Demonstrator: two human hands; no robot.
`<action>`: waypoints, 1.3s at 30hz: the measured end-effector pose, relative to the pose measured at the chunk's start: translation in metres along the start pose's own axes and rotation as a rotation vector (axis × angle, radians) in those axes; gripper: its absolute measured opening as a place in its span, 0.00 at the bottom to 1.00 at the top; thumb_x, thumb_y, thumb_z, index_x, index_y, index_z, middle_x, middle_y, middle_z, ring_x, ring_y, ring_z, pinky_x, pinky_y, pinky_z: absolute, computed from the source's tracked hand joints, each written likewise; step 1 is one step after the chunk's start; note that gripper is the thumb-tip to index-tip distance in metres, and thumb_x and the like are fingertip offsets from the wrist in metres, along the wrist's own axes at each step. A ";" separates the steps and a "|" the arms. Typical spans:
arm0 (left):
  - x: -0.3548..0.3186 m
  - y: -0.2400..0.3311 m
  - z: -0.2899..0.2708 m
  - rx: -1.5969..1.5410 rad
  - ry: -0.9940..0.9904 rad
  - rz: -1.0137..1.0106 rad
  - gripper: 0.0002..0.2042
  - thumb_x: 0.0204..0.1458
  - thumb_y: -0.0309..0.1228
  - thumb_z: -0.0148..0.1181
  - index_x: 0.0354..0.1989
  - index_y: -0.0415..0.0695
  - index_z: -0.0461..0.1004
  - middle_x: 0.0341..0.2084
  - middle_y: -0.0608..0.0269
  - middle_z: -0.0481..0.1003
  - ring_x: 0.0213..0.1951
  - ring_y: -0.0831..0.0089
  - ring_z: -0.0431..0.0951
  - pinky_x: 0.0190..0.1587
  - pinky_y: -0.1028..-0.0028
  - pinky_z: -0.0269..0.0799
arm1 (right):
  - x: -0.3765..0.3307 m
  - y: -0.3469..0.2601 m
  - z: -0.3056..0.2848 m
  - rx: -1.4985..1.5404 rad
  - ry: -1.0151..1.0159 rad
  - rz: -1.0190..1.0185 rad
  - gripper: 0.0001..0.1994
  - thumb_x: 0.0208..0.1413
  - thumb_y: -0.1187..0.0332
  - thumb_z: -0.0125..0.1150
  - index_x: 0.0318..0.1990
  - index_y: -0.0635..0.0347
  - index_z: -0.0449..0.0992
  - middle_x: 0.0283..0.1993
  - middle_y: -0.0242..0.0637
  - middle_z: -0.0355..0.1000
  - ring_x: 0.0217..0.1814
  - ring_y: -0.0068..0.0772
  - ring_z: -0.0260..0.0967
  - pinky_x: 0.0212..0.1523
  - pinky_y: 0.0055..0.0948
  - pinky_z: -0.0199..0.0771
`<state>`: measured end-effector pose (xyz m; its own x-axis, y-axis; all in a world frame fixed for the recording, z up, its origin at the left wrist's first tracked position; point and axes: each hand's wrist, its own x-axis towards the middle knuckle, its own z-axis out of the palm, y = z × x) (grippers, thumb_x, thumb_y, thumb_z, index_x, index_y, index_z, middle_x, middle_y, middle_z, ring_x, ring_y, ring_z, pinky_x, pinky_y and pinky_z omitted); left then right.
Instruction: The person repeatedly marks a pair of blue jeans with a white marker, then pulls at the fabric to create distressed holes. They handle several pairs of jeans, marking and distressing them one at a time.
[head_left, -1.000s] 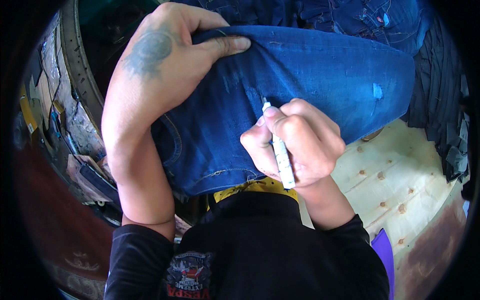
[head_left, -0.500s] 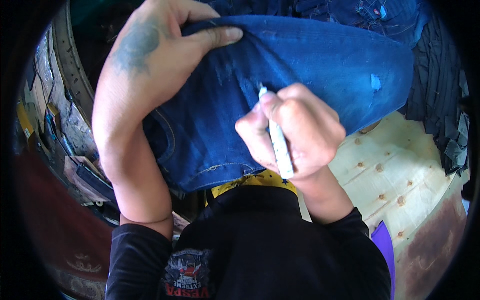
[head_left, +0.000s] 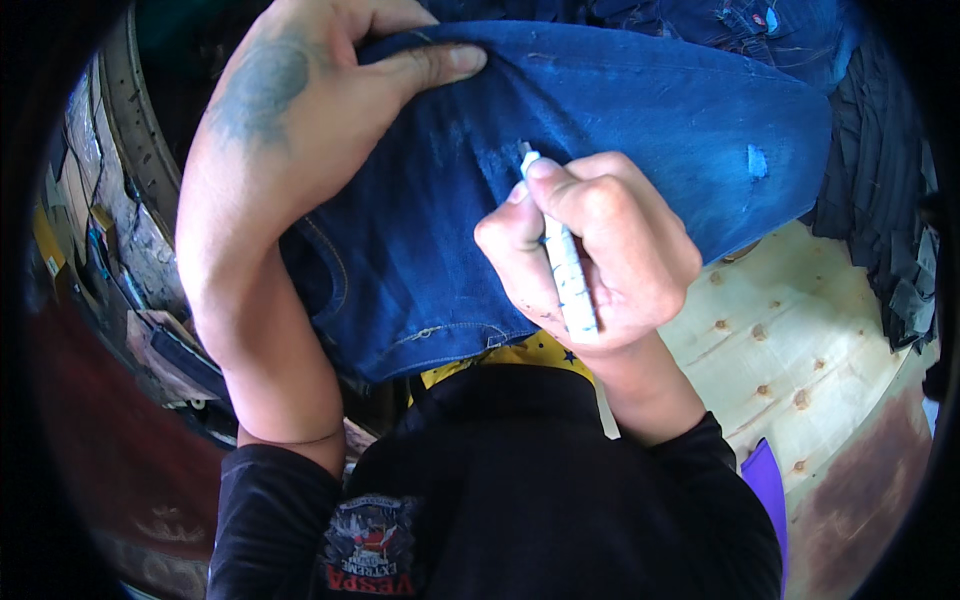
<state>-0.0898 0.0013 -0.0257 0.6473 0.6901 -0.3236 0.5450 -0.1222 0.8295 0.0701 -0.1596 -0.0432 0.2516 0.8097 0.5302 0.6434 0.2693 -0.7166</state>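
Note:
A pair of dark blue denim jeans (head_left: 650,110) lies spread across my lap, with faded streaks and a small pale worn patch (head_left: 757,161) toward the right. My left hand (head_left: 330,90) is closed on the far edge of the denim, its thumb pressed over the top; its other fingers are partly hidden behind the cloth. Between the fingers of my right hand (head_left: 610,240) is a slim pen-like tool (head_left: 570,285) with a white, dark-marked handle. Its small dark tip meets the denim, or sits just above it, beside a lightly scuffed area.
More denim (head_left: 720,40) is piled at the far side, with dark cloth strips (head_left: 870,190) on the right. A pale wooden board (head_left: 780,340) lies to my right, near a purple cloth (head_left: 765,490). Worn panels and clutter (head_left: 120,200) stand on the left.
My right hand and the tool have shifted slightly away from me and to the right. The scuffed area near the tip looks a little paler. My left hand keeps its hold.

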 end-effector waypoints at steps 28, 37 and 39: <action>-0.188 0.056 0.098 0.344 0.724 -0.385 0.56 0.55 0.41 0.79 0.82 0.26 0.45 0.77 0.17 0.52 0.79 0.27 0.53 0.82 0.49 0.51 | -0.011 -0.007 -0.106 0.343 -0.176 0.234 0.04 0.64 0.75 0.68 0.43 0.62 0.79 0.31 0.39 0.78 0.27 0.30 0.77 0.32 0.30 0.77; -0.199 0.022 0.087 0.281 0.779 -0.695 0.51 0.43 0.42 0.86 0.72 0.26 0.66 0.64 0.28 0.75 0.67 0.39 0.76 0.73 0.53 0.69 | -0.005 0.007 -0.116 0.499 -0.315 0.240 0.06 0.67 0.70 0.67 0.39 0.61 0.79 0.25 0.34 0.76 0.25 0.29 0.76 0.31 0.31 0.74; -0.207 0.013 0.066 -0.227 0.678 -0.712 0.32 0.44 0.33 0.83 0.59 0.33 0.81 0.51 0.49 0.86 0.52 0.58 0.87 0.61 0.62 0.80 | -0.004 0.005 -0.119 0.516 -0.326 0.300 0.06 0.67 0.69 0.68 0.38 0.61 0.79 0.25 0.34 0.76 0.25 0.26 0.75 0.30 0.30 0.73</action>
<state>-0.1812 -0.1899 0.0222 -0.2679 0.8182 -0.5087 0.5269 0.5664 0.6337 0.1584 -0.2231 0.0048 0.0827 0.9822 0.1686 0.1316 0.1569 -0.9788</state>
